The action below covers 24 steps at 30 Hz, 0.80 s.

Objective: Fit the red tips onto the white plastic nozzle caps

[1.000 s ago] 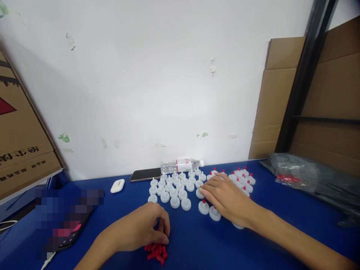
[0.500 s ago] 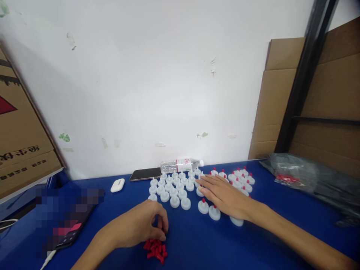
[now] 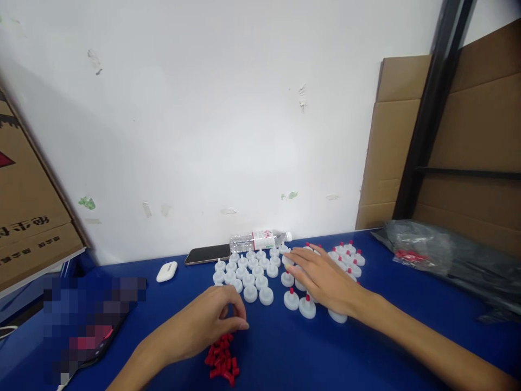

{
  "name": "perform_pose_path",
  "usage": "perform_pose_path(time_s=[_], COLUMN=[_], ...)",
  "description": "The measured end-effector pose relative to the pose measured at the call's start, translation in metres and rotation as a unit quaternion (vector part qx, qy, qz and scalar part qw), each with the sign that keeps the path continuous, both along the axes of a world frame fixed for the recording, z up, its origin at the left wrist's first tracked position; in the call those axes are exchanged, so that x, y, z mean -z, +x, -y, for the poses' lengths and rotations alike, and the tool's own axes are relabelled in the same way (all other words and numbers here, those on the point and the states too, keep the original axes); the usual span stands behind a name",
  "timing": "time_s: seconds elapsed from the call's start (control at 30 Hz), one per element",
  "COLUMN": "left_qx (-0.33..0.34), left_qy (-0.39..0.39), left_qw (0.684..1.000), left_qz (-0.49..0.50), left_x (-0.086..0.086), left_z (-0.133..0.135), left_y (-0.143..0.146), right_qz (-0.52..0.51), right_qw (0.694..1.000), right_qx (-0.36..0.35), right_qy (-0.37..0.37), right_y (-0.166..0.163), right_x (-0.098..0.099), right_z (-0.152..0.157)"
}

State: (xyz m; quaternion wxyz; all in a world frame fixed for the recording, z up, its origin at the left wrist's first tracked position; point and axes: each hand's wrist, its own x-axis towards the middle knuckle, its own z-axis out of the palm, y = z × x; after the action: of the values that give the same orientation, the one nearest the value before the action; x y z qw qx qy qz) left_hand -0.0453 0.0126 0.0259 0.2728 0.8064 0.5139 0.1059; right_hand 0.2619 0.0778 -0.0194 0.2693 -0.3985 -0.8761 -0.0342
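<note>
Left hand (image 3: 215,317), 1 item, moved: drawn off the red tip caps (image 3: 222,355) a little forward and to the right, so more of their heap shows. Right hand (image 3: 325,277), 1 item: shifted little, by my remote view.

Left hand, condition: fingers curled, thumb close under the forefinger; I cannot tell whether anything is pinched there. Right hand, condition: palm down, fingers outstretched, thumb set apart; I cannot tell whether a part is caught beneath.

Red tip caps, 1 loose heap: on the blue tabletop (image 3: 277,353), on the wearer's side of the left hand, just beside it; right hand well apart. Long axes: tumbled, no common direction.

Bare white nozzle caps (image 3: 266,296), 1 close cluster: forward of the left hand and to the left of the right hand, near both. Long axes: nozzles upright.

Red-tipped nozzle caps (image 3: 307,308), 1 looser group: under and around the right hand, the nearer; 2 upright at the front edge. I judge the ruling relation thus: heap by the left, nozzles by the right.
</note>
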Motion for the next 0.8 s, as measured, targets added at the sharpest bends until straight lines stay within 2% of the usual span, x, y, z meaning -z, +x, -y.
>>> perform_pose_path(time_s=[0.1,0.2,0.27,0.37,0.53,0.67,0.8], left_qx=[-0.015,-0.018,-0.034,-0.059,-0.09,-0.087,-0.097], left_qy=[0.003,-0.038,-0.044,-0.01,0.031,-0.006,-0.028], left_qw=[1.0,0.996,0.99,0.982,0.97,0.96,0.94], left_qz=[0.014,0.085,0.132,0.177,0.226,0.267,0.325], left_x=[-0.002,-0.005,-0.006,-0.006,-0.001,0.008,0.017], left_z=[-0.001,-0.002,-0.003,-0.004,-0.002,-0.001,-0.001], left_y=[0.005,0.013,0.017,0.02,0.023,0.028,0.035], right_qz=[-0.023,-0.033,-0.02,0.011,0.017,0.012,0.019], right_qw=[0.999,0.993,0.983,0.963,0.95,0.934,0.935], right_qx=[-0.006,-0.036,-0.078,-0.148,-0.21,-0.238,-0.238], right_qy=[0.048,0.103,0.163,0.227,0.23,0.266,0.261], right_y=[0.002,0.001,-0.004,-0.018,-0.033,-0.036,-0.037], right_x=[-0.016,-0.027,-0.028,-0.024,-0.02,-0.022,-0.021], right_z=[0.006,0.016,0.026,0.041,0.056,0.058,0.057])
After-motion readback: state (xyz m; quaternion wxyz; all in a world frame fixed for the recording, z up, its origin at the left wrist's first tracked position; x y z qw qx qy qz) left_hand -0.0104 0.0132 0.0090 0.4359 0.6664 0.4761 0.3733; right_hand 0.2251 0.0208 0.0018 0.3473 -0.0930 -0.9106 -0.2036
